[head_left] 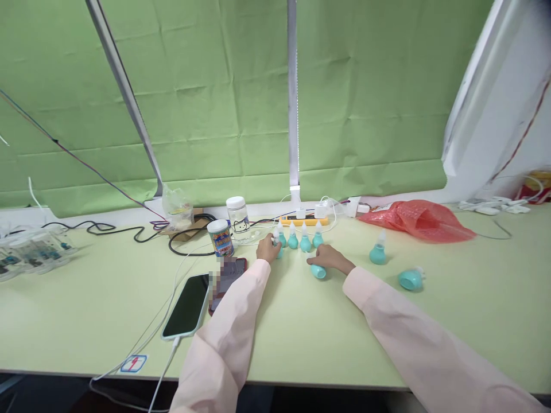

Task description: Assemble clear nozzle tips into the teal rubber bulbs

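Several teal bulb aspirators with clear pointed tips stand in a row near the back of the table, among them one aspirator (305,243). At the row's left end my left hand (268,249) is closed around an aspirator (279,253), its fingers near the tip. Just in front of the row, my right hand (330,257) grips another aspirator (318,272), which is tilted with its bulb towards me. To the right, one aspirator (377,254) stands upright on its own. Farther right and nearer, another aspirator (410,280) lies on its side.
Two phones, one black-screened (187,307) and one dark red (228,281), lie left of my left arm, with white cables around. Behind them stand a printed can (221,238) and a clear jar (238,218). A yellow power strip (303,221) and red plastic bag (424,221) lie at the back.
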Available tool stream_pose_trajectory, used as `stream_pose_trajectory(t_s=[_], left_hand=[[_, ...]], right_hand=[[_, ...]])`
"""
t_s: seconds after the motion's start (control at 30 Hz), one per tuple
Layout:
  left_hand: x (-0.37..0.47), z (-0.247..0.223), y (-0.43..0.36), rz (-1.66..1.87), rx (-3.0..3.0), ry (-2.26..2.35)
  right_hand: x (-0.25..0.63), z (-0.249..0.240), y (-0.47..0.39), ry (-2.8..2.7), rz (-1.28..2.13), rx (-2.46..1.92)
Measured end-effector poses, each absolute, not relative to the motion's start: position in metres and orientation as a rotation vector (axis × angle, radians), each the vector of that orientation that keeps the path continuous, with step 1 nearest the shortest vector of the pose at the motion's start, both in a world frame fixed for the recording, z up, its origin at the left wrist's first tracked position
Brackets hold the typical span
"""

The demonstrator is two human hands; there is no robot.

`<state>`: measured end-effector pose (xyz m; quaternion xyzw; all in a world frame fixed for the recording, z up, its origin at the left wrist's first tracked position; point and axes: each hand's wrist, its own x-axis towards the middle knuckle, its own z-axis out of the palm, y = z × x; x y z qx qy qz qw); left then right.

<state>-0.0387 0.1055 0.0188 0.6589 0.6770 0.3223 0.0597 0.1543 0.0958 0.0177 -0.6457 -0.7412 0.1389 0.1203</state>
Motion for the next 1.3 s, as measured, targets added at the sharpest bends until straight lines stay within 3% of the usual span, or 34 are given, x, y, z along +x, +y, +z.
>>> stream_pose_trajectory(t_s=[0.5, 0.9, 1.3], left_hand=[[-0.039, 0.019, 0.105, 0.931, 1.990, 2.068], [-0.041, 0.026, 0.102, 0.897, 1.978, 2.028], [-0.046, 0.023, 0.106, 0.889, 1.959, 2.040]], right_hand=[[0.154, 0.010, 0.100, -2.115, 0.371, -1.834], [0.116, 0.030, 0.085, -2.073, 0.162, -1.502], [0.102, 0.010, 0.104, -2.068, 0.109, -1.653]])
